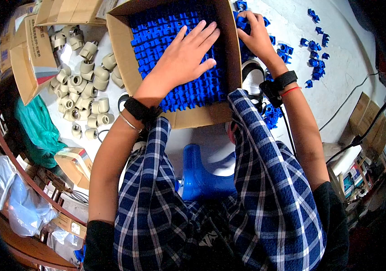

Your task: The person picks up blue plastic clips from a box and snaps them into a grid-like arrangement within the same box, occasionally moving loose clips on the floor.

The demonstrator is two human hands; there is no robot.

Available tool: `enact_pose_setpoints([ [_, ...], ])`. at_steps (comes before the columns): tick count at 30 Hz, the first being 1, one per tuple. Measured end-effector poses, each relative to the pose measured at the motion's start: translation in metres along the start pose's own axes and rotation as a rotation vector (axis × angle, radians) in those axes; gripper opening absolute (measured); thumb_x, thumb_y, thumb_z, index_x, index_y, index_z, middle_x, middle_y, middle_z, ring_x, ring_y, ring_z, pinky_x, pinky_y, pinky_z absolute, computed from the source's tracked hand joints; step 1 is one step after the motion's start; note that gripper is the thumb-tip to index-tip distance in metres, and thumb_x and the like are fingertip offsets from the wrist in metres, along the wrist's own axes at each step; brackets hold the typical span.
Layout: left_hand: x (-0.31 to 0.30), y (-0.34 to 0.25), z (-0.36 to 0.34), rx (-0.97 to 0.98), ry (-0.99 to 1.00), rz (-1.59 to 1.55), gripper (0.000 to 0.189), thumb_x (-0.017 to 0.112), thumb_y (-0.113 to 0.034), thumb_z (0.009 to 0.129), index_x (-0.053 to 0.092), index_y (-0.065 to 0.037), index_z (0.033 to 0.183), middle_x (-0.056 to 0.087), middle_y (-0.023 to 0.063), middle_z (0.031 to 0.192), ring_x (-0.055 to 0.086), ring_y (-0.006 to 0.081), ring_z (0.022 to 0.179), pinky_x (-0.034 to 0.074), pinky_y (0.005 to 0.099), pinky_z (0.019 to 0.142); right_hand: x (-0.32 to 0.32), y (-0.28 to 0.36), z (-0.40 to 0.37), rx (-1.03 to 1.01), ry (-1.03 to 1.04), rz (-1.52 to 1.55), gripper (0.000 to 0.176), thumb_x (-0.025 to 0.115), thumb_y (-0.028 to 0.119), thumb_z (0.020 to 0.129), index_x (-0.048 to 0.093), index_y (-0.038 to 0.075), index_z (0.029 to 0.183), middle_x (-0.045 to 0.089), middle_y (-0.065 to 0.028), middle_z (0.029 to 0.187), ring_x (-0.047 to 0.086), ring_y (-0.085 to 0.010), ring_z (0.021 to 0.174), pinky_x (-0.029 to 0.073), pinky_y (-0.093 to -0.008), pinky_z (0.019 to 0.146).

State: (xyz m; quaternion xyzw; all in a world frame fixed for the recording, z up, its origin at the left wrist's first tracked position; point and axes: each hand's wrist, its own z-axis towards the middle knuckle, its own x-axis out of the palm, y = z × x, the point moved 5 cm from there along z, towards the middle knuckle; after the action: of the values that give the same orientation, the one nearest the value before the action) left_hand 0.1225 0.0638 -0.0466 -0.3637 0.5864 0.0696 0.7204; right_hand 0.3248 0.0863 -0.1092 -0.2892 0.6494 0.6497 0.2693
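An open cardboard box (202,118) stands between my knees, with rows of blue plastic clips (156,43) packed inside. My left hand (184,56) lies palm down over the rows, its fingers spread and nothing held. Just outside the box's right wall, my right hand (257,38) has its thumb and fingers bent together at some loose blue clips (284,49). What lies between those fingertips is too small and partly hidden to name.
Beige pipe fittings (84,88) are heaped left of the box, near cardboard cartons (32,58) and a green plastic bag (39,131). More blue clips (315,61) are scattered on the floor to the right. A blue stool (206,180) is under me; a black cable (348,97) runs at right.
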Motion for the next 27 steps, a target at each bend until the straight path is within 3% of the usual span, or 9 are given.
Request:
enact_pose_setpoints([
  [4, 0.013, -0.012, -0.001, 0.067, 0.059, 0.052, 0.072, 0.051, -0.047, 0.085, 0.035, 0.0, 0.137, 0.031, 0.0143, 0.146, 0.022, 0.0269, 0.138, 0.016, 0.0461, 0.111, 0.0, 0.0, 0.0, -0.001, -0.003, -0.002, 0.042, 0.067, 0.013, 0.077, 0.051, 0.01, 0.116, 0.047, -0.0184, 0.111, 0.05, -0.0344, 0.103, 0.043, -0.0371, 0.091],
  [11, 0.029, -0.016, -0.004, 0.053, 0.072, 0.161, 0.07, 0.049, -0.049, 0.085, 0.037, -0.002, 0.137, 0.033, 0.0125, 0.145, 0.023, 0.0235, 0.137, 0.014, 0.0443, 0.112, 0.0, -0.001, 0.0, 0.009, 0.0, -0.014, 0.042, 0.067, 0.013, 0.077, 0.051, 0.01, 0.115, 0.048, -0.0192, 0.112, 0.049, -0.035, 0.106, 0.042, -0.038, 0.092],
  [13, 0.028, -0.016, -0.005, 0.06, 0.079, 0.138, 0.069, 0.048, -0.047, 0.087, 0.036, -0.001, 0.137, 0.031, 0.014, 0.145, 0.023, 0.0254, 0.137, 0.014, 0.0451, 0.112, 0.0, -0.001, 0.001, -0.028, -0.003, -0.055, 0.043, 0.068, 0.018, 0.077, 0.05, 0.015, 0.116, 0.046, -0.0212, 0.112, 0.057, -0.0388, 0.094, 0.049, -0.0417, 0.083],
  [15, 0.027, -0.016, -0.005, 0.067, 0.085, 0.114, 0.068, 0.048, -0.046, 0.088, 0.035, 0.0, 0.137, 0.029, 0.0155, 0.146, 0.022, 0.0273, 0.138, 0.015, 0.046, 0.112, -0.003, 0.002, 0.001, -0.002, -0.003, -0.079, 0.042, 0.068, 0.017, 0.076, 0.051, 0.016, 0.115, 0.047, -0.0211, 0.111, 0.057, -0.039, 0.093, 0.049, -0.0419, 0.082],
  [18, 0.013, -0.018, -0.004, 0.021, 0.065, 0.032, 0.069, 0.046, -0.047, 0.089, 0.032, -0.001, 0.138, 0.027, 0.0161, 0.147, 0.021, 0.0291, 0.138, 0.015, 0.047, 0.111, -0.007, 0.004, -0.002, 0.044, -0.006, -0.106, 0.04, 0.067, 0.016, 0.076, 0.051, 0.017, 0.112, 0.048, -0.021, 0.109, 0.058, -0.0395, 0.092, 0.05, -0.0419, 0.081],
  [21, -0.025, -0.002, -0.006, -0.144, -0.049, -0.069, 0.068, 0.041, -0.049, 0.092, 0.028, -0.004, 0.141, 0.025, 0.0162, 0.148, 0.022, 0.0323, 0.137, 0.016, 0.0501, 0.11, -0.007, 0.005, -0.001, 0.064, -0.019, -0.094, 0.038, 0.067, 0.015, 0.075, 0.053, 0.017, 0.11, 0.049, -0.0213, 0.109, 0.058, -0.0392, 0.09, 0.05, -0.0417, 0.08],
  [24, -0.064, 0.023, -0.019, -0.174, -0.299, -0.13, 0.053, 0.039, -0.04, 0.096, 0.041, -0.004, 0.134, 0.041, 0.016, 0.138, 0.035, 0.0326, 0.13, 0.024, 0.0416, 0.108, -0.009, 0.003, -0.002, 0.063, -0.067, -0.03, 0.035, 0.068, 0.013, 0.074, 0.055, 0.016, 0.106, 0.051, -0.0207, 0.107, 0.059, -0.038, 0.088, 0.05, -0.041, 0.078],
  [27, -0.089, 0.038, -0.036, -0.372, -0.401, -0.296, 0.039, 0.04, -0.029, 0.097, 0.053, -0.001, 0.121, 0.054, 0.0135, 0.124, 0.049, 0.0282, 0.118, 0.034, 0.0342, 0.102, -0.015, -0.004, -0.006, 0.06, -0.178, 0.031, 0.033, 0.069, 0.012, 0.072, 0.057, 0.014, 0.103, 0.055, -0.0185, 0.101, 0.06, -0.0357, 0.086, 0.05, -0.0389, 0.075],
])
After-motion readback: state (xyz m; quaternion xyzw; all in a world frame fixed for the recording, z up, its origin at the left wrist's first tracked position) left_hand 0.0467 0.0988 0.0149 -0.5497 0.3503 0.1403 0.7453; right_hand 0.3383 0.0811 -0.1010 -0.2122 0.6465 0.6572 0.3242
